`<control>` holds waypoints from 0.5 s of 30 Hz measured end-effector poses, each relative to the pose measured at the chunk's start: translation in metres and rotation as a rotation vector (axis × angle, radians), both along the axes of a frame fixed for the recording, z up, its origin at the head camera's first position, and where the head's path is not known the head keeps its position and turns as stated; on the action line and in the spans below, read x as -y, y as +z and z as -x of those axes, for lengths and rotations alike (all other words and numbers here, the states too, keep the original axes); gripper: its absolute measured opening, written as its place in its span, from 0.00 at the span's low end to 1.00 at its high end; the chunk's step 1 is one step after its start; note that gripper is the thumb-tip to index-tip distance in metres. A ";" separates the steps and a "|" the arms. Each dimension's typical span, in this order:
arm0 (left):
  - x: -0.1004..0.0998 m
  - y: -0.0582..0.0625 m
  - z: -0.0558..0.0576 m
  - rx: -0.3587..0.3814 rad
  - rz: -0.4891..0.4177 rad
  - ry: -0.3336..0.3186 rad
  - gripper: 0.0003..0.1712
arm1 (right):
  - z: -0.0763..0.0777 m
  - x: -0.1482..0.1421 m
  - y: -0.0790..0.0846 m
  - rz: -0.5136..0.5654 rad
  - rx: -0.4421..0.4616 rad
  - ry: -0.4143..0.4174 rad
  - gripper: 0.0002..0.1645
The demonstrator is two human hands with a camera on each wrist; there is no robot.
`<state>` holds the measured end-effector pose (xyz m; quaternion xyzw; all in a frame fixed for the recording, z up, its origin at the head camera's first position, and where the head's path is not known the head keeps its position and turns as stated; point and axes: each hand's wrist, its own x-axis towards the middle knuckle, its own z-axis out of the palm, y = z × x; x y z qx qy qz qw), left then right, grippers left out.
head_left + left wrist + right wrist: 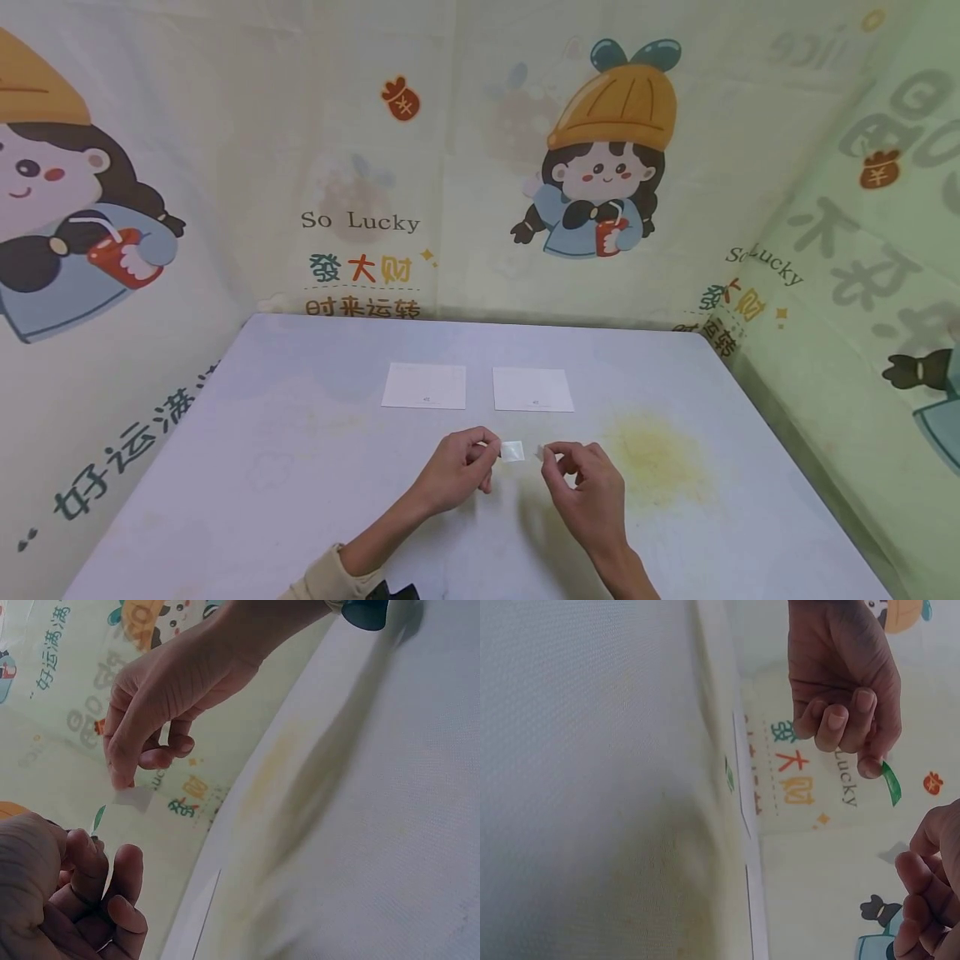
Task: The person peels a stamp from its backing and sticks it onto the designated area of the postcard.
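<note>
My left hand (459, 471) pinches the edge of a small thin piece, probably a sticker (512, 451). From above it looks pale and shiny; its green curved side (892, 784) shows in the right wrist view. Opposite it, my right hand (588, 492) pinches a small greyish, see-through scrap (135, 798) between thumb and forefinger. A narrow gap separates the two pieces, and both hands are held above the table. Beyond them lie two white cards side by side, the left card (424, 386) and the right card (533, 390), each with a tiny dark mark near its front edge.
The white table (300, 483) carries a yellowish stain (656, 458) to the right of my right hand. Pale cloth with printed cartoon figures (611, 158) and lettering hangs behind the table and along both sides.
</note>
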<state>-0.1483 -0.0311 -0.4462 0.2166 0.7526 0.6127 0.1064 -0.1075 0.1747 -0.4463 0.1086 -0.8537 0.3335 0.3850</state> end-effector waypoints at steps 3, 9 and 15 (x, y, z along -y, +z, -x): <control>0.000 0.000 0.000 -0.001 -0.001 -0.002 0.12 | 0.000 -0.001 -0.001 -0.002 -0.014 0.004 0.12; -0.001 0.001 0.000 -0.011 0.008 -0.001 0.12 | 0.001 -0.002 0.000 -0.003 -0.018 0.004 0.12; -0.002 0.003 0.000 -0.009 0.007 0.007 0.13 | 0.000 -0.003 -0.001 -0.003 0.011 0.020 0.07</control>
